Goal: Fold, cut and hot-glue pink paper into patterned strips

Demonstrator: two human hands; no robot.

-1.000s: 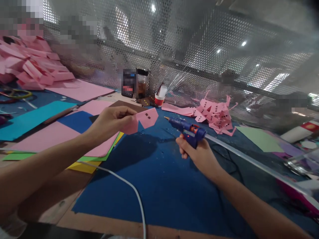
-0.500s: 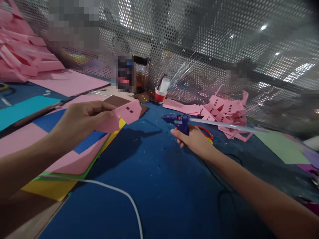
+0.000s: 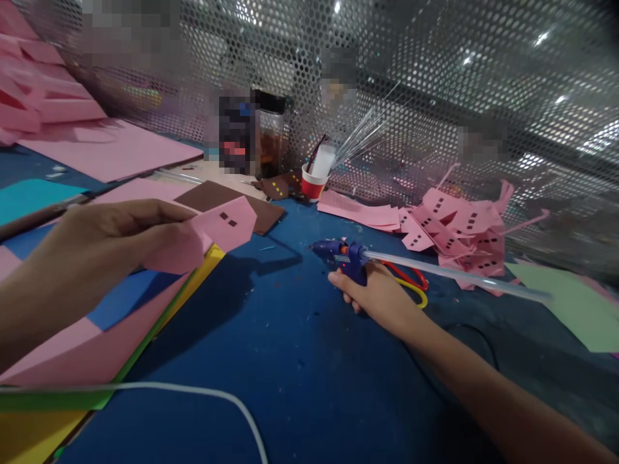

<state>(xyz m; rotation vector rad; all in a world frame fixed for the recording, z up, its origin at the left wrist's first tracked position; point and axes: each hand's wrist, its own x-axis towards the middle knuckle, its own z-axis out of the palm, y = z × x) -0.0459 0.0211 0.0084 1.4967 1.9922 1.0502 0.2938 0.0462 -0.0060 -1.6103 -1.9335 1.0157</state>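
Note:
A pink paper piece (image 3: 227, 225) with two dark squares is pinched between the thumb and fingers of my left hand (image 3: 111, 248), raised above stacked coloured sheets. My right hand (image 3: 372, 293) is wrapped round the handle of a blue glue gun (image 3: 341, 254), whose nozzle points left. From the gun's rear a long clear glue stick (image 3: 454, 274) reaches out to the right. Air separates the nozzle from the pink piece. Behind my right hand lie scissors with red and yellow handles (image 3: 418, 293), partly hidden.
Several pink cutouts (image 3: 464, 229) with dark squares are heaped at the right, beside pink strips (image 3: 360, 209). A red-and-white cup (image 3: 314, 183) and a jar (image 3: 271, 135) stand near the perforated metal screen (image 3: 406, 64). A white cord (image 3: 193, 388) crosses the blue table (image 3: 290, 361).
The view has shifted, and my left hand with the pink piece sits further left in it. My right hand still holds the glue gun, now slightly lower in view.

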